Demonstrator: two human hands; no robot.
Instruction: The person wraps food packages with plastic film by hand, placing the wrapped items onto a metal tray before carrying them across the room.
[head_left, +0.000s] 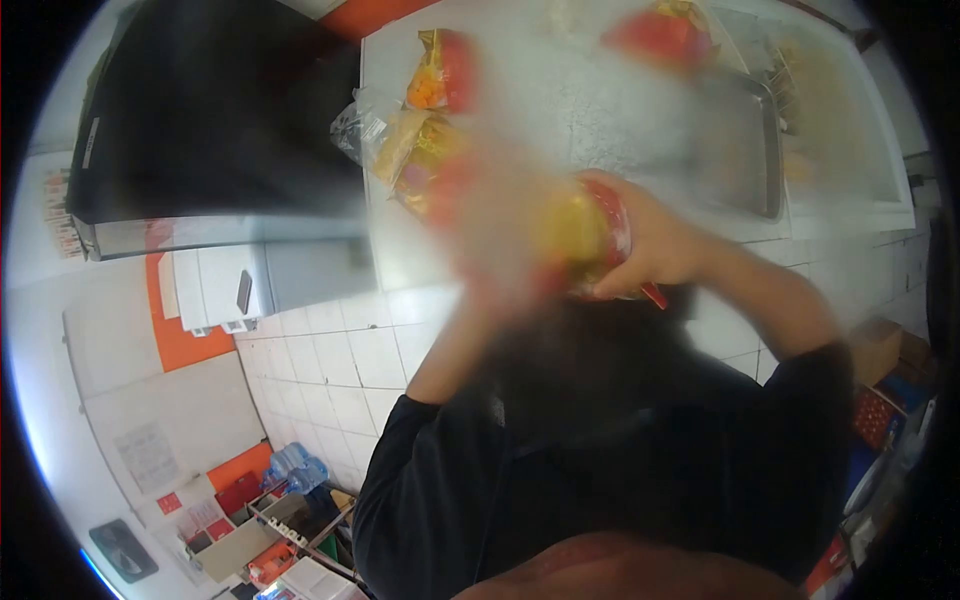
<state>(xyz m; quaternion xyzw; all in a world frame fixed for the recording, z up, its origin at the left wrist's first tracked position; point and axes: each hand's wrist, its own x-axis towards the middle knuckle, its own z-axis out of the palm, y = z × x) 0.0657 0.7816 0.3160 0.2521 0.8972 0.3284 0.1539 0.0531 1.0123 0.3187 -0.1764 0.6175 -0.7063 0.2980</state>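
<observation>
Head view, though badly smeared across its middle, showed a yellow-and-red packet [580,228] being held left of the metal tray [775,150] and nearer the body than most of it. The packet's right end was gripped by the right hand [660,240], with fingers wrapped over the far side and the thumb pressed on the side nearer the body. The left hand [488,295] was lost in the smear, farther left of the tray; whether anything was gripped by it cannot be told.

In judgement, the packet was best kept level and supported from both ends, with light, even pressure so that the wrapping was not crushed or torn.

The packet's red-edged end was pointed toward the tray's side. Its long axis seemed to be laid crosswise, from left hand to right, but its left end was hidden by blur, so this could not be confirmed.

Well left of the tray, two similar bags, a nearer one [415,165] and a farther one [440,72], were seen on the white table [550,90].
</observation>
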